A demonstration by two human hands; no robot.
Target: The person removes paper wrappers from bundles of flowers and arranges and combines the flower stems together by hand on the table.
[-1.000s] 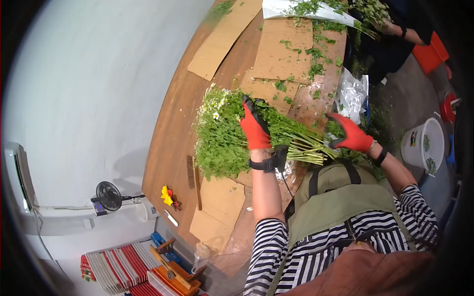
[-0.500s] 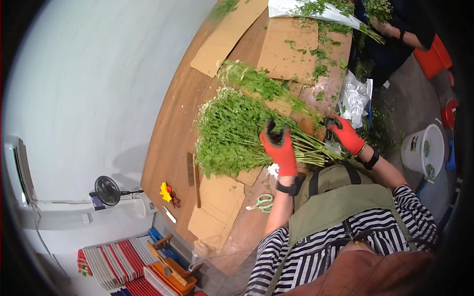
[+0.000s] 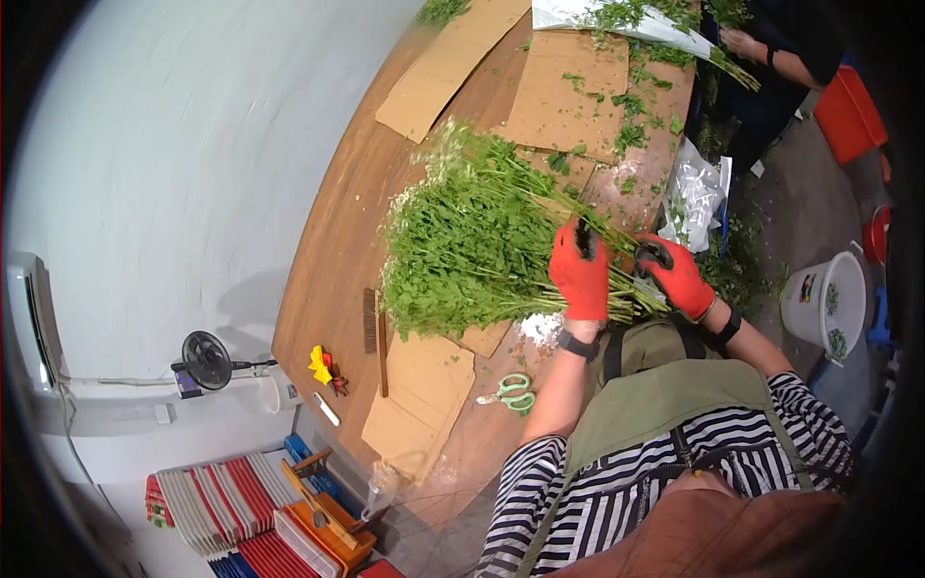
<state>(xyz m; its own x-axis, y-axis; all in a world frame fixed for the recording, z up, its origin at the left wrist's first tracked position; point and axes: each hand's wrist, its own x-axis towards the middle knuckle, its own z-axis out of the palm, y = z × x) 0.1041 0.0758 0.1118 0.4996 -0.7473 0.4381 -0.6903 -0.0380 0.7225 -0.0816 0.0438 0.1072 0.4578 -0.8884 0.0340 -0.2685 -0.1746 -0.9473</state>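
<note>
A large bunch of leafy green flower stems (image 3: 472, 241) lies on the table, small whitish blooms at its far left edge and bare stalks toward my body. My left hand (image 3: 580, 275), in a red glove with black fingers, is closed around stems at the bunch's upper side. Gloved the same way, my right hand (image 3: 676, 276) pinches the stalk ends to the right of it. The blooms at the upper left are smeared by motion. Green-handled scissors (image 3: 511, 393) lie on the table near my left forearm.
Cardboard sheets (image 3: 564, 91) with leaf scraps cover parts of the wooden table (image 3: 332, 260). A brush (image 3: 377, 337), a yellow object (image 3: 321, 364) and a white wrapped bunch (image 3: 641, 27) lie there. A white bucket (image 3: 824, 301) stands at right. Another person's hand (image 3: 740, 43) shows at top right.
My left hand has moved right and up and closed from open onto the stems. The separate stems held by my right hand have come down against the large bunch.
</note>
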